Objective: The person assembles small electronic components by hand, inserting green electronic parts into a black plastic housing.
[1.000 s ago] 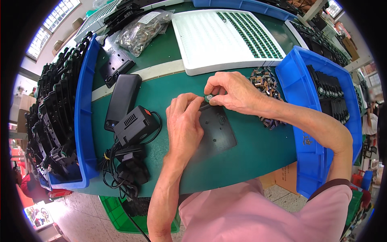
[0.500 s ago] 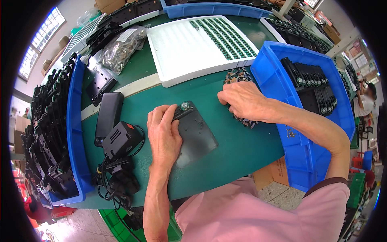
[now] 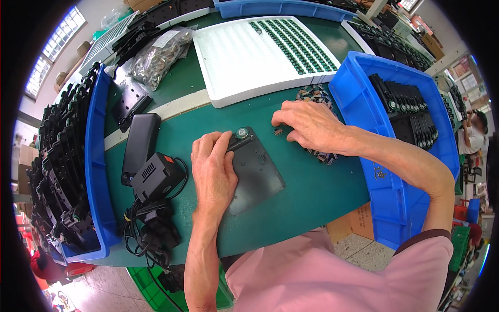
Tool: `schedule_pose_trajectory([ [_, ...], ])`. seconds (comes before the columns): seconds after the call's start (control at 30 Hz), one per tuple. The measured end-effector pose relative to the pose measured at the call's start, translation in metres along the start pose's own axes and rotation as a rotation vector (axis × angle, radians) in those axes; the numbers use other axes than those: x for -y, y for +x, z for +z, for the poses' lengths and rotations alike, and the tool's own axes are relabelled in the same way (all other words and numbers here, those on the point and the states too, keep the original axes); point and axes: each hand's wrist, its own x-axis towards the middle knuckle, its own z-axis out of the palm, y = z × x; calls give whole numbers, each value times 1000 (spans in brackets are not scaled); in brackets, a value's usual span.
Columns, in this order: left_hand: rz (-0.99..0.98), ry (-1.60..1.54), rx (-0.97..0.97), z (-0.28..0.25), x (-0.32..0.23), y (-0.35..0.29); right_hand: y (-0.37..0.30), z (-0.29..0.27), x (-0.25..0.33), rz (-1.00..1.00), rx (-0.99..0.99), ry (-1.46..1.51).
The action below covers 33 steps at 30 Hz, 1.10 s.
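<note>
A flat black plastic panel (image 3: 255, 169) lies on the green work mat, with a raised bar and a round silver-green part (image 3: 241, 133) at its far end. My left hand (image 3: 212, 166) grips the panel's left edge, fingers bent over the bar and thumb beside it. My right hand (image 3: 312, 125) hovers over the mat to the right, thumb and forefinger apart. Between those fingertips a small electronic component (image 3: 278, 131) with metal legs shows, apparently on the mat. A pile of similar components (image 3: 315, 94) lies partly hidden beneath and behind this hand.
Rows of small green parts fill the right of a white foam tray (image 3: 249, 86). Blue bins with black panels stand at right (image 3: 358, 93) and left (image 3: 96, 171). A black corded device (image 3: 158, 177), a long black case (image 3: 140, 143) and a bag of metal parts (image 3: 161, 57) lie at left.
My right hand has shifted slightly left from the pile, its fingers parting. A small component now shows by its fingertips. My left hand keeps its grip on the panel.
</note>
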Motion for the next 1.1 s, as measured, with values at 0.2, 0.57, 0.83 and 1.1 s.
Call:
schedule_pose_trajectory([
  [0.2, -7, 6, -2, -1, -2, 0, 8, 5, 4, -119, -30, 47],
  [0.57, -2, -6, -18, 0, -2, -1, 13, -7, 10, 177, 242, 864],
  [0.83, -4, 12, -16, 0, 2, -3, 14, -5, 12, 52, 180, 482],
  [1.1, 4, 7, -16, 1, -1, -1, 2, 2, 16, -216, 133, 172],
])
